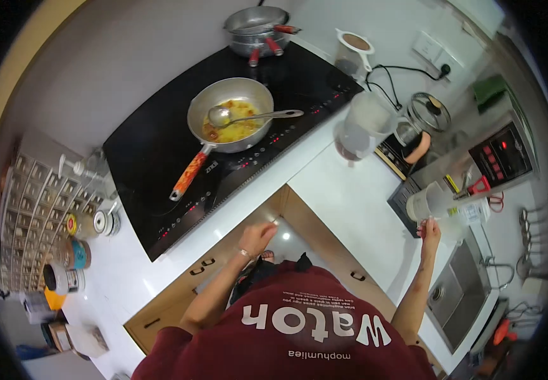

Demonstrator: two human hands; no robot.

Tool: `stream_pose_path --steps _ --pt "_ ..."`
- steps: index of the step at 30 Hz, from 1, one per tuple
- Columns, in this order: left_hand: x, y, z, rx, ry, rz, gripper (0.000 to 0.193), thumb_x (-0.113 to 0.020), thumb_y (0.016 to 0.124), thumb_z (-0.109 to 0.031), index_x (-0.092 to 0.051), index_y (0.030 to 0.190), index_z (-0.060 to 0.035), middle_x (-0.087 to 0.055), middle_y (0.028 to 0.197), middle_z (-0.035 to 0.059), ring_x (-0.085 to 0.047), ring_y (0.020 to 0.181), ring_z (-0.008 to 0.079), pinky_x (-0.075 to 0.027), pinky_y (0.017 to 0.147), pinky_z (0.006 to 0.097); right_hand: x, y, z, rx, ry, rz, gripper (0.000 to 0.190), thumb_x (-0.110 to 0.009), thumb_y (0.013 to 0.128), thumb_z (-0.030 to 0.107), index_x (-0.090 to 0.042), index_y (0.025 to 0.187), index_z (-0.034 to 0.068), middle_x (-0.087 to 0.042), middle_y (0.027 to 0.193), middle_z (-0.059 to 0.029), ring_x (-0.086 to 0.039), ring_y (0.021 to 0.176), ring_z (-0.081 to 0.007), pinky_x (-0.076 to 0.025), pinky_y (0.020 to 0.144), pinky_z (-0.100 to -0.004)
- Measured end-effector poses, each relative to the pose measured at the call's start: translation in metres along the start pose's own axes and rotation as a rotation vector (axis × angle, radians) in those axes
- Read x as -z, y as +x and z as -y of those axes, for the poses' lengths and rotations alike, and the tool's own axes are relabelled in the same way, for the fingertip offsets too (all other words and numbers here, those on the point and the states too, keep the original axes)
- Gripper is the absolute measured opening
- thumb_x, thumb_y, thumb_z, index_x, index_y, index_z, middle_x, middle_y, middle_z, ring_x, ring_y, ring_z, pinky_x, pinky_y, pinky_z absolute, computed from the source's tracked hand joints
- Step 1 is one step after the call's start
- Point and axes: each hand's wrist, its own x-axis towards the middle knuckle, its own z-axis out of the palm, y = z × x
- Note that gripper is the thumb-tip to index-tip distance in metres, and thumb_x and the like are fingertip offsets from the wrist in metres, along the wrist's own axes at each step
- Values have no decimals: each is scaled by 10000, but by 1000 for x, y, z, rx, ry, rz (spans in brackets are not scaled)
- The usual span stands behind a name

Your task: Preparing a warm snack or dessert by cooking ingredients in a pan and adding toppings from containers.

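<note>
My right hand [429, 232] is raised at the near side of a translucent plastic container [423, 202] beside the sink, its fingers closed near the rim; whether it grips the rim is unclear. Over the gap before the counter corner, my left hand [259, 237] is loosely curled, with nothing visible in it. A metal frying pan [198, 104] with an orange handle stands on the black induction cooktop [160, 123]. Yellow liquid with browned bits lies in the pan, and a metal ladle [278, 114] rests in it, its handle across the rim.
Stacked metal pots [255, 40] stand at the cooktop's far corner. A large translucent pitcher [366, 123], a glass kettle [411, 137] and a strainer-topped container [353, 47] stand along the wall. Jars [72, 253] are on the left counter. The steel sink [456, 294] is at right.
</note>
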Motion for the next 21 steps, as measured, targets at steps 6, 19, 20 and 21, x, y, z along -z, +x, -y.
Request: stream_pose_path --steps 6,19,20,21 --pt "83 113 -116 -469 279 -589 433 -645 694 -94 -511 1104 -51 -508 1072 147 -468 1015 319 -392 856 368 -52 -35 49 159 124 149 285 -461 895 312 -544 805 54 -545 720 -12 -533 617 -92 -443 586 -222" --pt "129 145 -67 -321 658 -713 108 -586 724 -143 -600 815 -87 -590 866 79 -558 835 278 -443 721 385 -264 -56 170 396 -152 570 298 -514 862 260 -578 780 -19 -565 687 -58 -557 606 -112 -452 562 -240" --pt "136 134 -63 -296 627 -687 113 -593 721 -140 -601 820 -87 -591 853 75 -560 802 276 -447 705 381 -281 -51 178 472 -218 580 303 -523 856 264 -582 774 -22 -569 656 -70 -562 593 -113 -450 552 -245" --pt "140 123 -56 -290 626 -691 113 -593 721 -140 -601 820 -87 -591 853 75 -560 802 276 -447 705 381 -299 -48 186 532 -316 545 284 -533 845 255 -589 773 -14 -577 642 -101 -577 583 -163 -453 547 -277"
